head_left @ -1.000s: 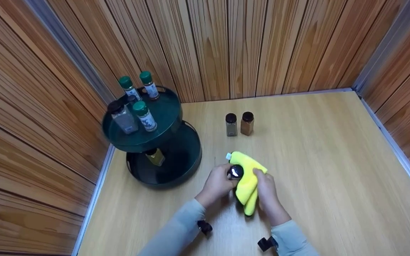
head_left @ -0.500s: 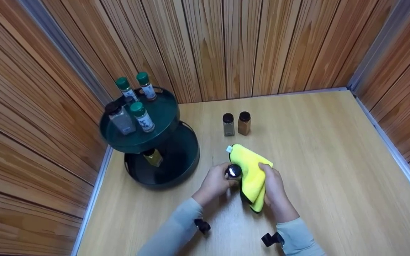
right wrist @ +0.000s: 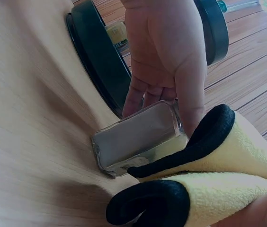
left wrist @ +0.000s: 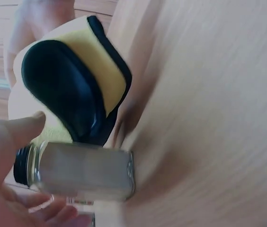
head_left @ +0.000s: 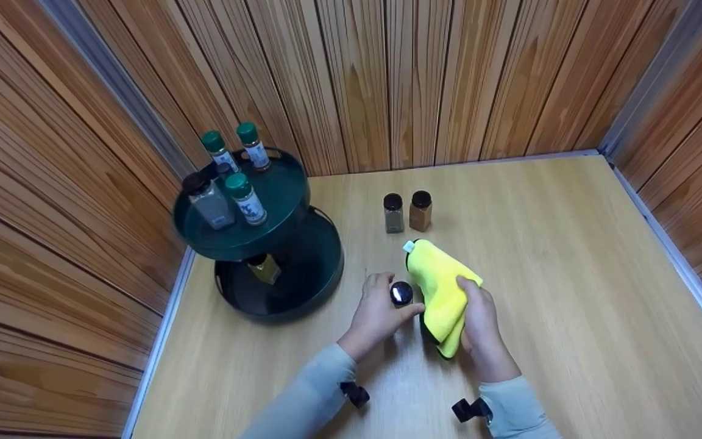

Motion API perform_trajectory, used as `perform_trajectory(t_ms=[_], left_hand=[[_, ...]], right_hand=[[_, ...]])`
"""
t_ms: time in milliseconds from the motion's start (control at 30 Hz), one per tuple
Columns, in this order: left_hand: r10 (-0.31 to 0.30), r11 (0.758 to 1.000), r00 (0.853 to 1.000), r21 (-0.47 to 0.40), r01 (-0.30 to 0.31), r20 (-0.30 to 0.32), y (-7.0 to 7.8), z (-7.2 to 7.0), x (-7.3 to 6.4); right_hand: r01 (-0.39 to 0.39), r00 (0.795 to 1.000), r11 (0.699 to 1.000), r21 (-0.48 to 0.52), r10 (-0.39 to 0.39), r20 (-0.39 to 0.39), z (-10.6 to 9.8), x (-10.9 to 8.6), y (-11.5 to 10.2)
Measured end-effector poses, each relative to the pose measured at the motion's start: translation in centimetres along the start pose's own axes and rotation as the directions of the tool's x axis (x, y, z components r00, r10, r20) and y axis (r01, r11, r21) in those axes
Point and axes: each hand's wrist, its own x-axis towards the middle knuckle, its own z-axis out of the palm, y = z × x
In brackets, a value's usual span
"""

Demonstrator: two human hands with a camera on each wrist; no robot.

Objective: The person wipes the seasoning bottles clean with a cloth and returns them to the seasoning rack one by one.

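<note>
A clear glass spice jar [left wrist: 84, 171] with a black lid [head_left: 401, 293] appears to stand upright on the table, pale powder inside. Around it is my left hand [head_left: 378, 317], thumb and fingers spread and loosened. In the left wrist view the thumb lies apart from the glass; whether the fingertips touch it I cannot tell. My right hand [head_left: 482, 329] grips a folded yellow cloth [head_left: 442, 283] with black edging, just right of the jar. From the right wrist, the cloth's folds [right wrist: 218, 189] partly cover the jar [right wrist: 138, 135].
A dark green two-tier round rack [head_left: 290, 225] stands at the left, several spice jars on its upper tier and a yellowish jar [head_left: 264, 269] on the lower. Behind the cloth are a grey-brown jar [head_left: 393, 213] and an orange-brown jar [head_left: 420, 211]. Wooden walls enclose the table.
My left hand has loosened from the jar, its thumb now stretched out. My right hand has drawn the cloth off the jar, to the right and slightly away.
</note>
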Motion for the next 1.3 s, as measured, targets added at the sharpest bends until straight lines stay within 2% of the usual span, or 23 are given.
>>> perform_trajectory(t_ms=[100, 233, 400, 633, 800, 1000, 1167, 1300], left_hand=[[-0.013, 0.999, 0.997, 0.050, 0.017, -0.070, 0.2, 0.3, -0.1], [-0.053, 0.998, 0.994, 0.034, 0.056, -0.094, 0.3, 0.4, -0.1], [-0.082, 0.995, 0.995, -0.057, 0.079, -0.053, 0.2, 0.1, 0.0], [-0.048, 0.989, 0.999, -0.140, 0.048, 0.004, -0.1, -0.5, 0.2], [-0.050, 0.982, 0.997, -0.178, 0.061, 0.067, -0.4, -1.1, 0.3], [-0.015, 0.972, 0.991, -0.231, 0.045, 0.131, -0.6, -1.9, 0.6], [-0.030, 0.982, 0.989, -0.181, 0.056, 0.146, -0.5, -2.2, 0.7], [-0.014, 0.992, 0.990, -0.120, 0.032, 0.144, -0.2, -2.3, 0.9]], right_hand=[[0.004, 1.000, 1.000, 0.008, -0.004, -0.006, 0.2, 0.0, -0.2], [0.023, 1.000, 1.000, -0.002, -0.023, -0.004, 0.4, 0.1, -0.3], [0.048, 0.999, 0.999, -0.025, -0.047, 0.011, 0.4, 0.0, -0.5], [0.090, 0.996, 0.992, -0.094, -0.088, 0.020, 0.6, -0.3, -0.6], [0.117, 0.993, 0.978, -0.170, -0.117, 0.008, 1.2, -0.6, -0.4], [0.153, 0.987, 0.973, -0.175, -0.140, 0.083, 2.5, -1.0, 0.0], [0.176, 0.980, 0.964, -0.197, -0.152, 0.130, 3.7, -1.7, 1.0], [0.177, 0.984, 0.956, -0.235, -0.164, 0.074, 4.1, -1.8, 2.2]])
